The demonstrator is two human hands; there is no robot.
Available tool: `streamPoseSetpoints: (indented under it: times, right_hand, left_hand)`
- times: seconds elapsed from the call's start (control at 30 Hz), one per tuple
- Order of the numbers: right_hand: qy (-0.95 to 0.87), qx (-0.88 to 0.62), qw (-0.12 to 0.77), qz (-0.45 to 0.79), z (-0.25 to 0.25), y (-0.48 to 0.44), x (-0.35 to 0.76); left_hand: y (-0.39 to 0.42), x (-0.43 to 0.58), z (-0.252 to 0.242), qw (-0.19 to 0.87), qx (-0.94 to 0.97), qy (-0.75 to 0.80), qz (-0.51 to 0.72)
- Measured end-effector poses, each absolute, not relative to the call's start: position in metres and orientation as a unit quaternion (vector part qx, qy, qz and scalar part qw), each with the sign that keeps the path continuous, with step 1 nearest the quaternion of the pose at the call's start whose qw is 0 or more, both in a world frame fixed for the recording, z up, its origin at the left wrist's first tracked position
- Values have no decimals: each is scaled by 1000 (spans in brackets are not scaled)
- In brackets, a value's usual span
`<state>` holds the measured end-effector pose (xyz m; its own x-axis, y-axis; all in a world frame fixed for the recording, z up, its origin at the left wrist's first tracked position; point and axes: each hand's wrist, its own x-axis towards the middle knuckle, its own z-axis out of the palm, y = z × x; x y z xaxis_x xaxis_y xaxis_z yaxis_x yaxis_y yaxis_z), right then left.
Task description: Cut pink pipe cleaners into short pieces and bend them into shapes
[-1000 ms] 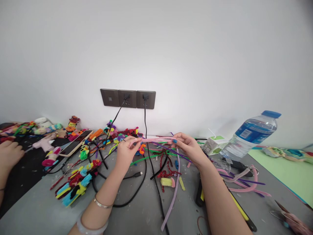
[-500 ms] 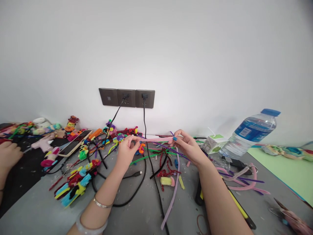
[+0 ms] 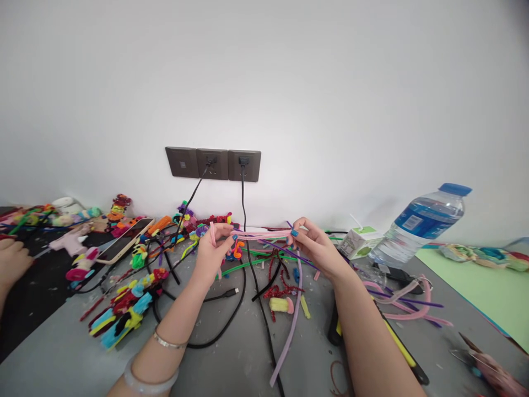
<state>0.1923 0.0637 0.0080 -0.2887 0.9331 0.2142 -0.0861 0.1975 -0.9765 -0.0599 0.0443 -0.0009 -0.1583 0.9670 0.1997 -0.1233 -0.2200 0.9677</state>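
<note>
**Pink strips drawn out between two hands, unjoined**

We judged the work to be at an early stage: several pink strips had been gathered side by side and spanned, but we saw no twist or fastening along them, so the shaping appeared left to do. More pink strips, loose beside the right edge of the table, lay outside the bundle. Coloured fuzzy pieces towards the table's left edge seemed already formed.

We found the bundle raised over the table, close to its far edge, where the wall began. Its long axis ran left to right, nearly level and roughly parallel to that far edge. One end pointed right, into the fingers; at the other, a short pink length stood upright by the left hand. Whether that length was a fold or a free end, we could not tell.

We noted each grip as a closed pinch on the strips, thumb against fingers, the right hand holding near the bundle's right end.
</note>
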Motion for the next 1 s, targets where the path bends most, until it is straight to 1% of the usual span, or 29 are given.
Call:
streamPoseSetpoints:
  times: [0.1,0.3,0.47,0.83,1.0]
  right_hand:
    - [-582,-340,502,542,9,64,192]
    - [-550,-330,526,558,10,63,193]
    - [-507,-304,537,602,10,62,195]
    - [-483,-329,531,614,10,63,196]
    - [-485,-317,523,625,7,63,197]
  left_hand:
    - [45,-61,-3,384,514,451,621]
    - [42,-63,-5,320,564,482,589]
    - [39,-63,-2,264,593,477,593]
    - [41,-63,-5,270,595,476,589]
    - [40,-63,-6,280,586,482,588]
